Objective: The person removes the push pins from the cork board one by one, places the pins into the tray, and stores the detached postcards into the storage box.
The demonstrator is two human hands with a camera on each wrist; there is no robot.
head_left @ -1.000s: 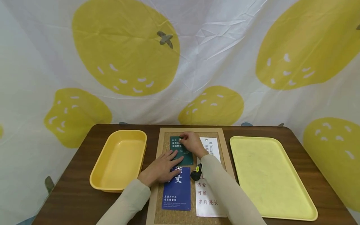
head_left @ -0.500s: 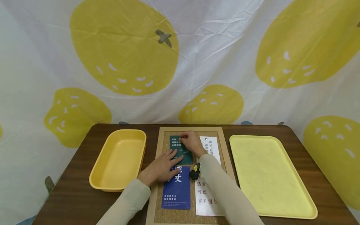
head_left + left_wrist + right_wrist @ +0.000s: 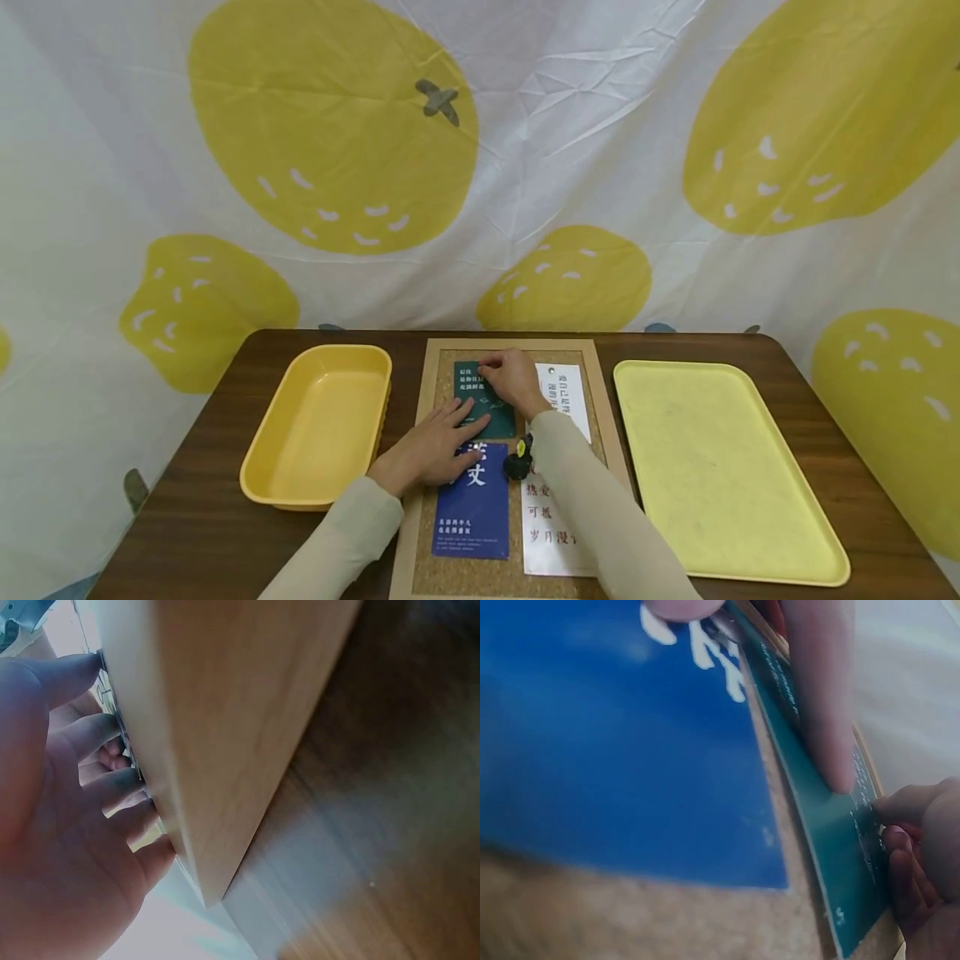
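A green card lies on a wood-framed cork board. My left hand rests flat across it with spread fingers; the thumb touches the top of a blue card below. In the left wrist view its fingertips press down past the frame's edge. My right hand pinches at the green card's top middle, with curled fingers around what appears to be a small pushpin, hidden by the fingertips. The right wrist view shows these bent fingers against the green card.
A long white card, with a round pin at its top, lies under my right forearm. A deep yellow-orange bin stands left of the board, a shallow pale yellow tray right. Behind the table hangs a lemon-print cloth.
Both hands keep their places on the green card. The right wrist has shifted very slightly; the cards stay where they were.
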